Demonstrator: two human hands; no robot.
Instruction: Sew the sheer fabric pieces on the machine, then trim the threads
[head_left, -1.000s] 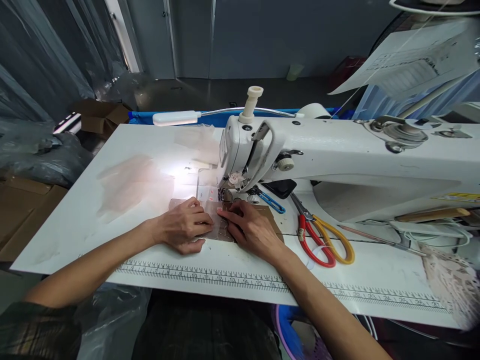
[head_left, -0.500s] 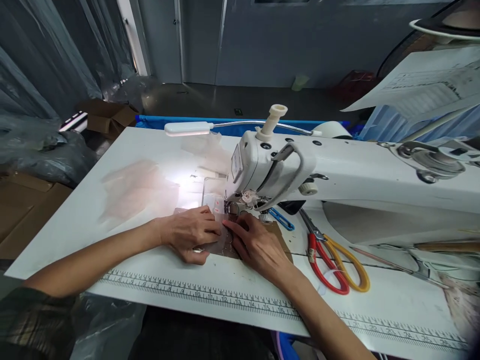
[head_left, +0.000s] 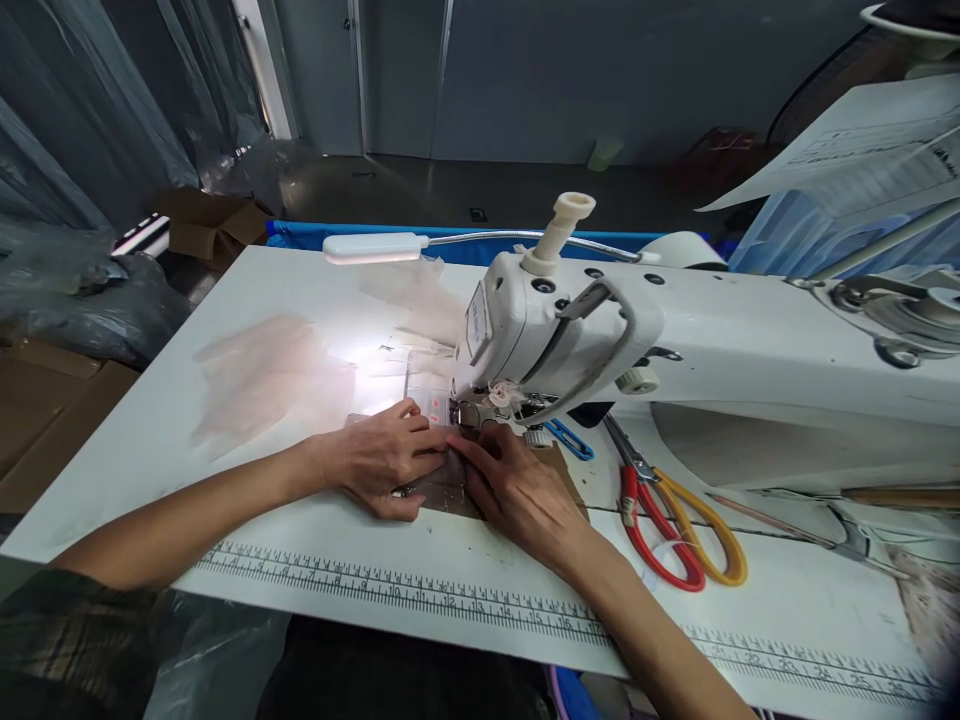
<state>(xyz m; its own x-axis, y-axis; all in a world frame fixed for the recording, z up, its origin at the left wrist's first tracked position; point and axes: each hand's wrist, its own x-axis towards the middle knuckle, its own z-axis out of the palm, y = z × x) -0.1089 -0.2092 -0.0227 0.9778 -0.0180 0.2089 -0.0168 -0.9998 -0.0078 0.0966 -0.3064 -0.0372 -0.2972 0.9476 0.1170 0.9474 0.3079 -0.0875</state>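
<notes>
At the sewing machine [head_left: 487,310], my left hand [head_left: 390,460] is closed, its fingers curled on a thin sheer fabric piece [head_left: 450,480] just in front of the presser foot [head_left: 466,415]. My right hand [head_left: 517,490] pinches the same fabric from the other side, its index fingertip touching or nearly touching the left fingers. The fabric lies flat over a brown patch at the needle area; its edges are partly covered by my hands. A clear plate with small red marks [head_left: 435,405] sits left of the foot.
Red-and-yellow-handled scissors [head_left: 660,530] and a blue thread snipper [head_left: 570,440] lie right of my right hand. More sheer pinkish fabric [head_left: 255,375] is spread at the left. A lamp [head_left: 375,248] lights the area. A printed ruler [head_left: 397,590] runs along the table's front edge.
The view has shifted slightly. My left fingers have moved a little to the right, closing in on the right fingertips. Both hands stay on the fabric.
</notes>
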